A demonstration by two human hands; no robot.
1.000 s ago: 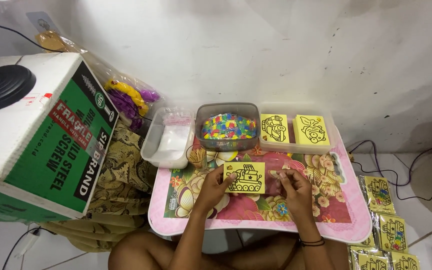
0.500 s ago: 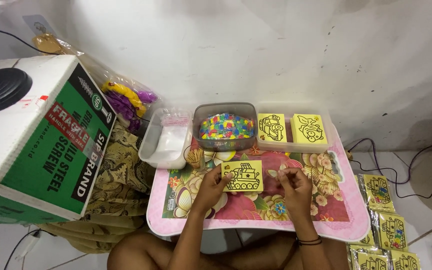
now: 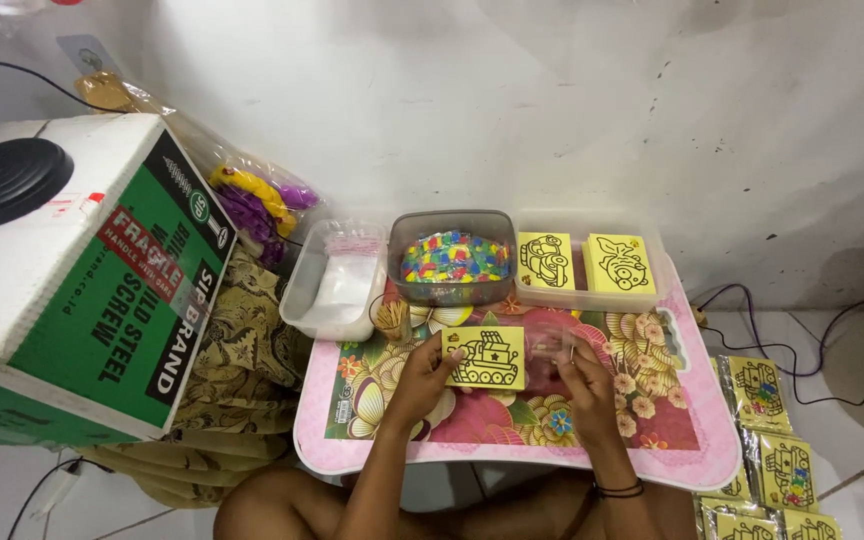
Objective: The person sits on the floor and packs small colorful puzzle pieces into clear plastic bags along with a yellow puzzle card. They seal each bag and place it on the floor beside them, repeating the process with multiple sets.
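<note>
Yellow card point(image 3: 485, 357) with a black line drawing of a vehicle: lies on the flowered pink tray table point(image 3: 652, 440), in front of the tub of coloured bits point(image 3: 453, 257).
Left hand point(image 3: 422, 375): fingers closed on the card's left edge, pinning it.
Right hand point(image 3: 584, 378): fingers pinched narrow around a clear plastic sleeve point(image 3: 550, 350), just right of the card.
Step, as judged: card and sleeve being brought together for bagging.
Next move calls for the sleeve's mouth held open and the card kept flat and square to it.
Nearby: box of spare cards point(image 3: 586, 262), bagged cards point(image 3: 767, 440) on the floor.
</note>
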